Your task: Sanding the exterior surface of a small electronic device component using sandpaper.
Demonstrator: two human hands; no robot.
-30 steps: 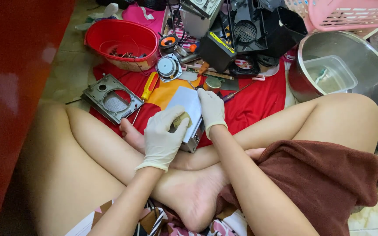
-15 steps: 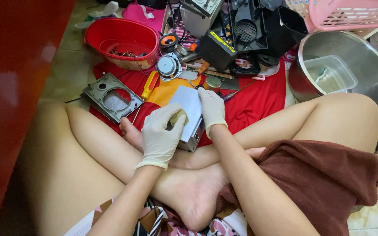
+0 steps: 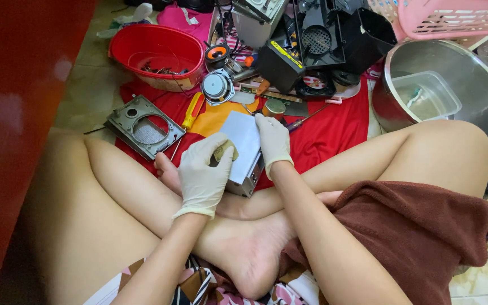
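A person sits cross-legged on the floor, and both gloved hands work on a small silver metal box (image 3: 243, 148) that rests against the shins at the centre of the view, its pale flat face tilted up. The left hand (image 3: 203, 176), at about 8 o'clock from the box, presses a small tan pad (image 3: 223, 152) against the box's face with curled fingers. The right hand (image 3: 274, 142), at about 2 o'clock from the box, grips its upper right edge with the fingers wrapped over the top. Under the box lies a red cloth (image 3: 326, 133) spread over the floor. At 10 o'clock from the box sits a grey metal plate (image 3: 144, 127) with a round opening, and just beside it, toward 11 o'clock, lies a screwdriver (image 3: 192, 111) with a red and yellow handle. Farther out at 11 o'clock stands a red plastic bowl (image 3: 156, 52) holding small dark bits. At 12 o'clock a small round speaker (image 3: 217, 86) lies face up, with black plastic housings (image 3: 317, 39) piled beyond it. At 2 o'clock a large steel pot (image 3: 470, 79) holds a clear plastic container (image 3: 426, 95), and a pink basket (image 3: 453, 17) sits at the top right corner.
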